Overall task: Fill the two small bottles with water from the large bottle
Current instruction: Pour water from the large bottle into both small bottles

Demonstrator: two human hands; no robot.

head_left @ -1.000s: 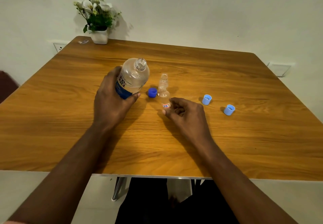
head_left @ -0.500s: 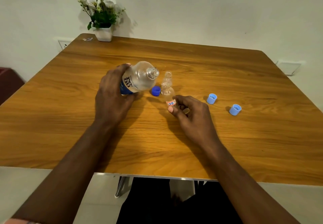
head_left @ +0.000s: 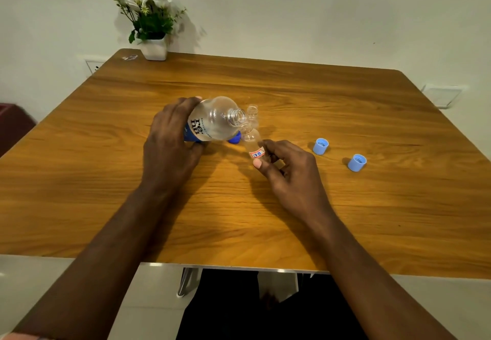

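One large bottle (head_left: pixel 215 120) (tilted), small bottle (head_left: pixel 251 137)

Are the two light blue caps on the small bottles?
No, the left light blue cap and the right light blue cap lie loose on the table.

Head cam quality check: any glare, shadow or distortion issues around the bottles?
Head view: wide-angle bowing curves the table edges. Head view: shadows fall rightward, from the plant onto the wall, from the left hand onto the wood below the large bottle. Head view: bright speckles on that bottle; the held small bottle and rear small bottle read faint against the grain. No obvious motion blur.
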